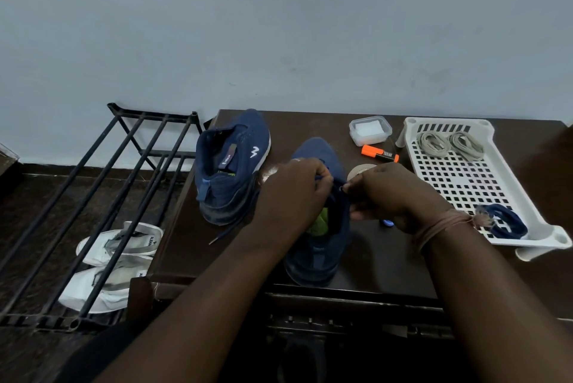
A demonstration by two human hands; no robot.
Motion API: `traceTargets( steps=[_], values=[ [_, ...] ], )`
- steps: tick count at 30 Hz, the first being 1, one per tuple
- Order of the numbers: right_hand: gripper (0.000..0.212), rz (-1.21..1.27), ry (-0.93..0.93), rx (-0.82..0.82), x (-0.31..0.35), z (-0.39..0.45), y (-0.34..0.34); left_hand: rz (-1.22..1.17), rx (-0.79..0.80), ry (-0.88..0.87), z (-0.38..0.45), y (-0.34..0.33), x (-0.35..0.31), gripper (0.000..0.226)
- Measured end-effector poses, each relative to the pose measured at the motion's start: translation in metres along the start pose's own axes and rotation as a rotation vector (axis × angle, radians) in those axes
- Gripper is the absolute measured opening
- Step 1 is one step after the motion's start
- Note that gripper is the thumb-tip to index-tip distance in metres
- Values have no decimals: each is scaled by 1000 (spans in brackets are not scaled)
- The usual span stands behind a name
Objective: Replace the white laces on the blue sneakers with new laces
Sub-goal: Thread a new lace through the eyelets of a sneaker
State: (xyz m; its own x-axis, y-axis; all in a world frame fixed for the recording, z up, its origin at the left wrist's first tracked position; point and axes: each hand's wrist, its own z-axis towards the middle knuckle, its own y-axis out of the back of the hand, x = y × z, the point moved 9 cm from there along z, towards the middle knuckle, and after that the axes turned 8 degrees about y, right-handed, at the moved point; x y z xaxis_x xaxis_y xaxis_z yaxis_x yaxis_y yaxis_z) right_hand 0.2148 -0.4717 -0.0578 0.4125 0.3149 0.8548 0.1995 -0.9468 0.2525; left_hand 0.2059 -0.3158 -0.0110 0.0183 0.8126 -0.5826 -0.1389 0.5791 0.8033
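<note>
On the counter [310,125], both hands worked the near blue sneaker [319,246], left hand [297,187] and right hand [390,193] each pinching the dark lace [336,189] in curled fingers; limp and light, it seemed best gripped at its stiff tip.

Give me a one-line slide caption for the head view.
Both hands, left and right, thread a dark blue lace into the nearer blue sneaker on the table.
</note>
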Motion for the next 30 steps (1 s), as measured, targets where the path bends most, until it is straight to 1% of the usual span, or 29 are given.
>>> traceTargets(
  steps=[3,11,17,24,30],
  values=[
    [14,58,-58,17,-4,-1,-3,0,0,4,-1,-6,2,14],
    [7,95,-84,7,-7,-1,-4,-9,-72,3,-4,-10,2,14],
    [8,92,-99,9,-10,1,-4,-93,-43,40,-2,-15,7,13],
    [7,97,-113,9,-9,-1,-2,-28,-9,16,-2,-17,3,13],
    [12,101,-130,18,-11,0,-3,58,6,-32,-1,-19,-1,13]
  ],
)
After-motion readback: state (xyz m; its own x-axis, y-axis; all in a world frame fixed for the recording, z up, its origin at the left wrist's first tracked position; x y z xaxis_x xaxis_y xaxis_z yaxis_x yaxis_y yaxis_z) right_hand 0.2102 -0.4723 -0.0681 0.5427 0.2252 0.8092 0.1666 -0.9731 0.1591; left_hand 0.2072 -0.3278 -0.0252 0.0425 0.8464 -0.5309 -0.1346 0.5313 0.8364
